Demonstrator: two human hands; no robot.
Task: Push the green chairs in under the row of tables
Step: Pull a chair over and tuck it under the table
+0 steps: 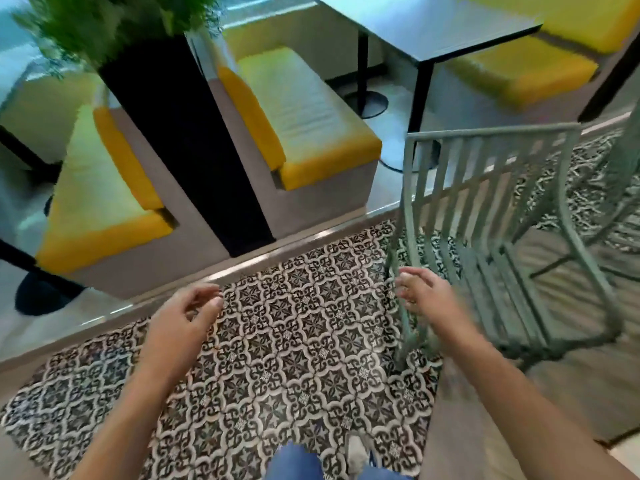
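Note:
A pale green slatted metal chair [491, 216] stands at the right, its backrest toward me, in front of a dark grey table [433, 26] at the top right. My right hand [424, 294] hovers beside the chair's left rear leg with loosely curled fingers and holds nothing. Over the patterned floor tiles, my left hand [187, 318] hangs in the air, fingers also loosely curled and empty. The whole view is blurred by motion.
A tall black planter [180, 133] with a green plant stands between two grey benches with yellow cushions [304, 109]. A second yellow bench [526, 71] lies behind the table. Patterned tiles [294, 341] cover the floor ahead; a shoe [356, 453] shows at the bottom.

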